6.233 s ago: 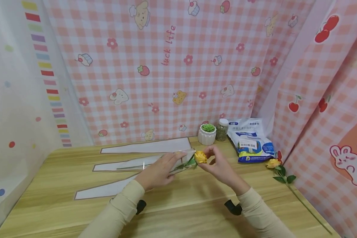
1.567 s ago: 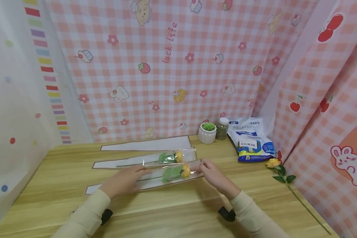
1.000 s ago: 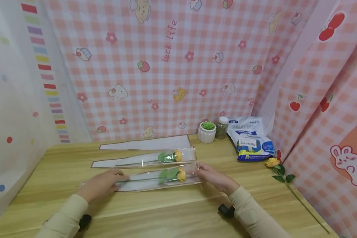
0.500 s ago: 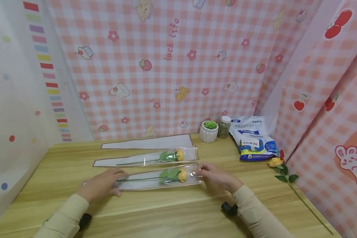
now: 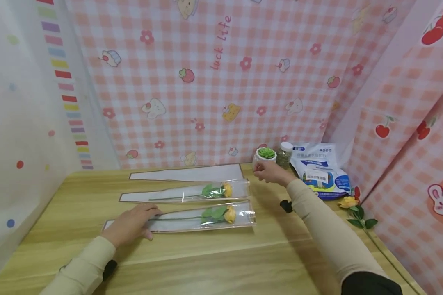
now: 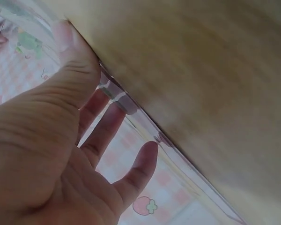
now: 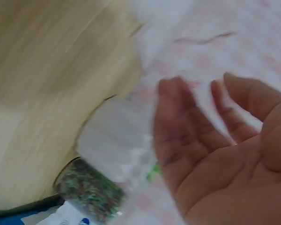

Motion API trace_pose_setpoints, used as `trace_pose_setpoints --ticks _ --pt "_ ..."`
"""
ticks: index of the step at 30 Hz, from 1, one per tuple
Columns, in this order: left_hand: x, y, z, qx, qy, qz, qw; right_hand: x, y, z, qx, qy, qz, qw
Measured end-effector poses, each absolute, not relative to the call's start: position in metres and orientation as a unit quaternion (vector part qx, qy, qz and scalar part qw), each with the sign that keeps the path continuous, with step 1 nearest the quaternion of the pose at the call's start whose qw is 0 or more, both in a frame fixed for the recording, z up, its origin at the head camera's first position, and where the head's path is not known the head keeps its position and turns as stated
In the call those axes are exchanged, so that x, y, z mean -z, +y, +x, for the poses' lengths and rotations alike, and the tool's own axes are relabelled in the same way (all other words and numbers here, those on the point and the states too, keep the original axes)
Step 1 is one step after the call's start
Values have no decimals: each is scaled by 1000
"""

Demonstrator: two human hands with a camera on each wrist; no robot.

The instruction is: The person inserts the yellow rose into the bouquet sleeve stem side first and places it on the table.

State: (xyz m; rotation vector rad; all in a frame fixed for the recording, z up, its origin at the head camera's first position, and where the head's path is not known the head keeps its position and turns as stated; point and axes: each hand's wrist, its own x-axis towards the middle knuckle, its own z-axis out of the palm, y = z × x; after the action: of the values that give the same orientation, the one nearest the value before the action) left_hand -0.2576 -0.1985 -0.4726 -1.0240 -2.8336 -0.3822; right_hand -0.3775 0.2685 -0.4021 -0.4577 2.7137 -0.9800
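Observation:
A clear flat-lying flower sleeve [image 5: 243,220] with white backing is nearest the front of the table. A yellow rose [image 5: 229,214] lies inside it, its stem pointing left. My left hand [image 5: 131,224] rests at this sleeve's narrow left end, fingers over the stem part. In the left wrist view the left hand [image 6: 61,150] has its thumb and spread fingers along the sleeve's edge [image 6: 178,157]. My right hand [image 5: 275,173], loosely curled and holding nothing, is in front of the white succulent pot [image 5: 258,158]. The right wrist view shows the right hand [image 7: 220,164] beside the blurred pot [image 7: 112,138].
Behind lie a second sleeve [image 5: 241,188] with a yellow rose and a third sleeve [image 5: 206,173] without one. A lidded jar [image 5: 285,155] and a blue-white bag [image 5: 319,174] stand at the back right. A loose yellow rose [image 5: 348,202] lies along the right edge.
Earlier both hands worked a yellow rose at the front sleeve's mouth; now it lies inside the flat sleeve. My right hand has let go of its right end and moved back toward the pot.

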Motion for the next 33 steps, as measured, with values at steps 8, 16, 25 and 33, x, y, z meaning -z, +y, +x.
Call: trace_pose_setpoints --ticks 8,16,25,33 --pt "470 -199 -259 129 -930 -338 56 433 248 -443 270 926 -226 138" --pt "473 -201 -263 127 -930 -339 56 511 265 -522 72 953 -288 67" --pt "473 -201 -262 120 -931 -339 67 456 235 -473 224 947 -213 84" --pt "471 -201 -258 113 -931 -340 66 420 222 -445 490 860 -133 56"
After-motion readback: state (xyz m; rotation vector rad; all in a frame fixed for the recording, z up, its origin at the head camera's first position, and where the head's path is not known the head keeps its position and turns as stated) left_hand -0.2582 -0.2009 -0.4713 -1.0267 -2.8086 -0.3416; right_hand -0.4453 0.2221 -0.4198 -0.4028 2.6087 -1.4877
